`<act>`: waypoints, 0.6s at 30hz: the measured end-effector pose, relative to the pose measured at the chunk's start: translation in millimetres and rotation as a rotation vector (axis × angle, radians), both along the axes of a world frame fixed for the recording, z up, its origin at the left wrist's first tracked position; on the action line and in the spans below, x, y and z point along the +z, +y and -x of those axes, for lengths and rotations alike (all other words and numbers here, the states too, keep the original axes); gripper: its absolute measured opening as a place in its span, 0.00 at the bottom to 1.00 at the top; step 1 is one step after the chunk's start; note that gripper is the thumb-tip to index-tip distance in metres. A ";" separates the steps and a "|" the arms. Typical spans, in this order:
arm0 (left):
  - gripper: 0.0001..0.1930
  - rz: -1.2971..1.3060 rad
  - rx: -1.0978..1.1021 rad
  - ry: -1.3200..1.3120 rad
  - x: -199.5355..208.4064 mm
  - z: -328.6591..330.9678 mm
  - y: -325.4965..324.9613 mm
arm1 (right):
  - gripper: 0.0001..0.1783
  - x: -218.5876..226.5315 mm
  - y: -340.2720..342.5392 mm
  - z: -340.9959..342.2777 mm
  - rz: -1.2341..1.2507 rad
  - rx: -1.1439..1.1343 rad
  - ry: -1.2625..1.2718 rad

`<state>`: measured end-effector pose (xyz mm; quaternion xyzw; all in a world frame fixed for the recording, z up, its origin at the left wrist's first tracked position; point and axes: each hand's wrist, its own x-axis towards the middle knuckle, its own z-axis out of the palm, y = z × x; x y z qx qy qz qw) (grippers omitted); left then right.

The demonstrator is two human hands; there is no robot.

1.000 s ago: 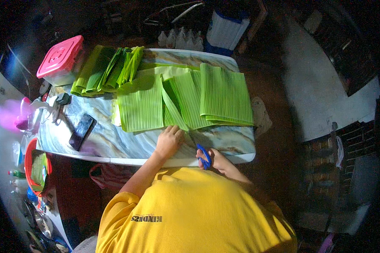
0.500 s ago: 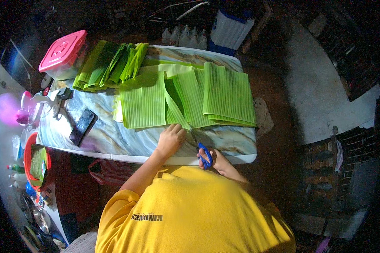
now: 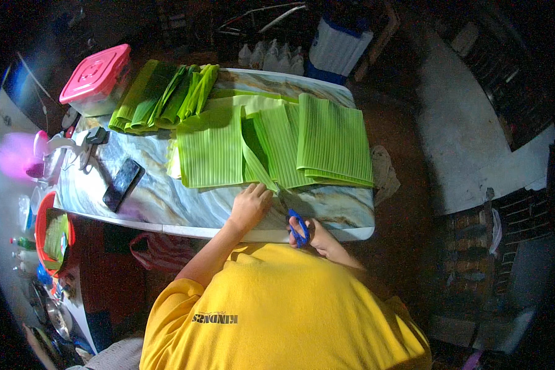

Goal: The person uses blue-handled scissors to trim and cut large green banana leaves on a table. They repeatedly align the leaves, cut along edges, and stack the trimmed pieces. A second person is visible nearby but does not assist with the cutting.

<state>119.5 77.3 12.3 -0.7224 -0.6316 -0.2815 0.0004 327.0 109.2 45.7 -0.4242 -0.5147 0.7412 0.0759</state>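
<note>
The left hand has its grip closed on the lower end of a narrow leaf strip, which lies on the worktop among broad green leaf sheets. The right hand has its grip around blue-handled scissors, blades directed at the strip's lower end; contact cannot be confirmed. Folded leaves lie beside a pink-lidded box; a phone lies left of the sheets

bold dark lettering on the yellow shirt, upside down on my feed, left of the shirt's middle, well below its upper edge, smaller reddish script right against it, too tiny for me to read
</note>
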 end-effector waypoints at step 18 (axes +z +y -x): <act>0.11 0.011 -0.011 -0.001 4.1 0.6 -1.3 | 0.33 0.4 -3.1 2.8 -0.056 -0.007 -0.023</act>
